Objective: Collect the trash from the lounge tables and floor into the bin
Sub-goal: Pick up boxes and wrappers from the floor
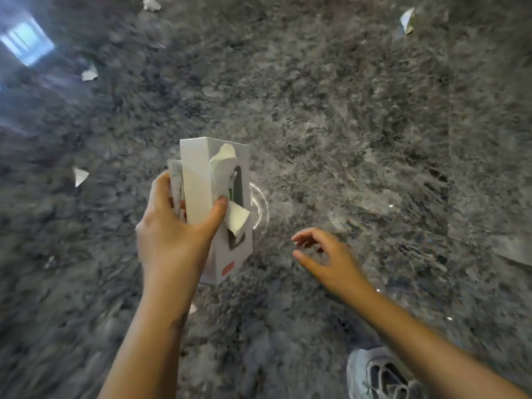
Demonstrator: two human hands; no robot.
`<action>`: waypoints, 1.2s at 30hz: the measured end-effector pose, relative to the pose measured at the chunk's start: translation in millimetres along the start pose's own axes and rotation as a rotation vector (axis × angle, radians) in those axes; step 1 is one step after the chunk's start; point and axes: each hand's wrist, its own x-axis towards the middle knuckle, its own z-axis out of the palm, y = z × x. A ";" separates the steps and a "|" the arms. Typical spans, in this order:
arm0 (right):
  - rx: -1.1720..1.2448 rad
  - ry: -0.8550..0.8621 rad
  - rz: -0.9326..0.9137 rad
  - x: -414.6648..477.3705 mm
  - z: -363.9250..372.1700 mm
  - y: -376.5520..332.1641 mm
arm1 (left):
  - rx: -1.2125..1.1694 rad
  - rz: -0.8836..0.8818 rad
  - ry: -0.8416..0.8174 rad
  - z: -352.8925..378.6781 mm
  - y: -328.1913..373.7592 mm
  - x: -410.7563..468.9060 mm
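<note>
Clutching a white cardboard box (198, 180) upright together with some folded papers (176, 180), the person's left hand (172, 237) had its fingers curled behind the bundle and its thumb pressed across the front, where it also pinned a torn scrap (237, 220). The right hand (325, 254) held nothing; it hung over the grey stone floor (374, 125) with its fingers loosely bent. More litter lay well apart on that floor: a triangular paper scrap (80, 176) to the left, another piece (89, 73) farther off, and a crumpled wrapper (407, 20) at the far right. No bin was in sight. From where I stood, those bits looked featherlight and limp, lying flat on polished stone, so I would have pinched them at a lifted corner. The box seemed stiff but crushable, and the loose bundle might shed pieces.
</note>
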 end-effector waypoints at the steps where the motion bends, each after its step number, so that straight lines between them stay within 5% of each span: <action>1: -0.017 -0.011 -0.012 1.6 6.7 -3.8 | 0.010 -0.007 0.022 -11.9 -7.2 0.0; 9: -0.145 -0.089 -0.109 10.3 54.2 -64.6 | -0.036 -0.019 0.187 -116.3 -30.5 15.2; 22: -0.178 -0.091 -0.062 -1.8 110.4 -168.8 | 0.023 0.006 0.147 -300.6 -58.3 4.2; 36: -0.394 -0.118 0.164 -10.7 213.4 -66.9 | 0.101 -0.074 0.118 -304.5 -132.3 5.7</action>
